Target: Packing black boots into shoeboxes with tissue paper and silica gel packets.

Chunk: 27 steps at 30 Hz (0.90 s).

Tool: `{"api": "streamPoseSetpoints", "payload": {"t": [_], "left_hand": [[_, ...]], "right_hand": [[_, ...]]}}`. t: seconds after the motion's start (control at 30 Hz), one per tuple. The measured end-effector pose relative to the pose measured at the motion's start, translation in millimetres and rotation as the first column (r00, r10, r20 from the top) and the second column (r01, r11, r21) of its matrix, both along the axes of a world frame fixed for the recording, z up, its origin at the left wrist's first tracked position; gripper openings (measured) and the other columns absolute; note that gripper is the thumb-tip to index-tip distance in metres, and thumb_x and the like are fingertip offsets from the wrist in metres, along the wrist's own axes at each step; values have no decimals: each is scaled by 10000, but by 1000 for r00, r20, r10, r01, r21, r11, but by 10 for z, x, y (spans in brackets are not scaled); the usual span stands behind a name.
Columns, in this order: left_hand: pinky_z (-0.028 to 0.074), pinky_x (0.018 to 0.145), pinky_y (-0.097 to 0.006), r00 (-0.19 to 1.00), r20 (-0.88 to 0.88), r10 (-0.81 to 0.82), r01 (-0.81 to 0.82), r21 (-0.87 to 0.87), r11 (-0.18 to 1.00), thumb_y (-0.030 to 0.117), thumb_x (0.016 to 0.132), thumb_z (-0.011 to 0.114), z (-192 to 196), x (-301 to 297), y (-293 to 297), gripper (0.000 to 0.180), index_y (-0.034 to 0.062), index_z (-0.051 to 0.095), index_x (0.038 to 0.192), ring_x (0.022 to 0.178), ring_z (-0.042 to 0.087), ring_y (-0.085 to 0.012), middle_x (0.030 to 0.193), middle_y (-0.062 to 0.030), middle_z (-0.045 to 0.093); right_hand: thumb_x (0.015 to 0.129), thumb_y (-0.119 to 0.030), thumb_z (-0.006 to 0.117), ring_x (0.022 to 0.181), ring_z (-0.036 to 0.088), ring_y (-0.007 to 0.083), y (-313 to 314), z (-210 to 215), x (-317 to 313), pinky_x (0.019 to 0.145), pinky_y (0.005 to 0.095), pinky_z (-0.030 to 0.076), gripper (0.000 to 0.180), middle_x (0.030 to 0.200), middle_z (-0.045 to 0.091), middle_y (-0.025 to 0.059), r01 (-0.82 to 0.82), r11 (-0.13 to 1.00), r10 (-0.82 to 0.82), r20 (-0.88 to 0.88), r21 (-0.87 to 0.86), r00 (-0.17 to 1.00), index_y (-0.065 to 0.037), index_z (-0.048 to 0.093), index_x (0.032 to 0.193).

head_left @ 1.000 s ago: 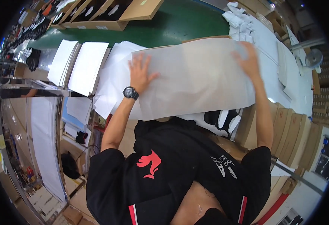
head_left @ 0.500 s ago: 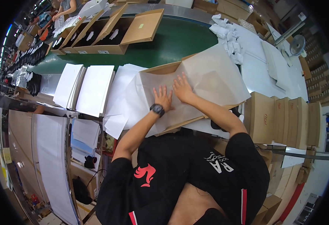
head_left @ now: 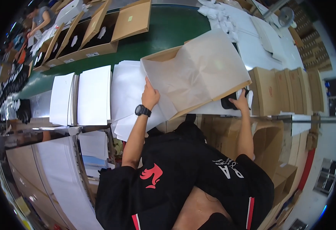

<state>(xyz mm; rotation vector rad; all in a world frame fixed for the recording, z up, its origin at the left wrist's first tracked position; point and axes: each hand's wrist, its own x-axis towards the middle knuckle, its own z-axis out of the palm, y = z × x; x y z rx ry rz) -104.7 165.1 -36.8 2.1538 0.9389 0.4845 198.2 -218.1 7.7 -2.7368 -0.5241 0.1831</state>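
Observation:
A cardboard shoebox point(head_left: 195, 109) lies open in front of me, lined with thin white tissue paper point(head_left: 193, 73) that spreads over its raised lid. At the box's left end, my left hand point(head_left: 150, 96) is closed on the paper-covered edge; some fingertips are hidden. Beyond the right front corner, my right hand point(head_left: 241, 102) grips a black shoe point(head_left: 229, 101), partly hidden by the box and my fingers. A second dark piece with white beside it shows just past that hand, too covered to make out fully.
Stacks of white paper point(head_left: 94, 96) stand left of the box. Several open shoeboxes point(head_left: 106, 49) with black contents sit on the green conveyor belt point(head_left: 168, 32). Closed boxes point(head_left: 266, 92) stand upright at the right, with crumpled white paper point(head_left: 217, 17) farther back. A person point(head_left: 43, 19) works at far left.
Both hands have left the middle of the tissue paper. The left has moved to the box's left edge; the right has moved right and down onto the black shoe. My view has shifted.

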Motion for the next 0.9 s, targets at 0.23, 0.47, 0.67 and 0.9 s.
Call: {"api": "streamPoseSetpoints", "payload": {"t": [0.23,0.47,0.67,0.9], "left_hand": [[520,861,-526,991,-38,-131,127,-84,988,146,865,583,-101,-169,424,869,-20,80,1553,989,626,-492,1212,-362,557],[286,1119,-624,693,261,-672,579,354,734,399,663,880,1292,-149,-567,1074,186,320,1555,1402,315,-483,1512,-254,347],[364,1051,-655,413,566,-714,332,636,696,311,614,888,1305,100,-1606,845,305,526,1378,1266,488,-429,1398,-206,458],[435,972,-475,535,756,-377,533,44,845,314,589,916,1896,118,-1047,999,24,460,1429,1115,550,-355,1158,-179,545]], "right_hand": [[694,-309,822,1060,639,464,-26,684,-452,913,520,520,809,1121,668,297,2,960,8,33,-279,999,-42,437,1353],[863,-164,704,870,712,211,-330,2497,-1197,418,329,575,594,1233,629,146,183,982,-114,-663,36,740,-89,496,1414],[994,-338,532,1063,688,293,-288,2477,-1462,763,509,625,556,1265,634,169,370,620,393,-682,692,616,-17,458,1443],[852,-249,776,1414,385,289,576,1177,-2027,1171,443,304,928,1522,383,154,75,251,603,-217,965,768,-33,219,1563]]}}
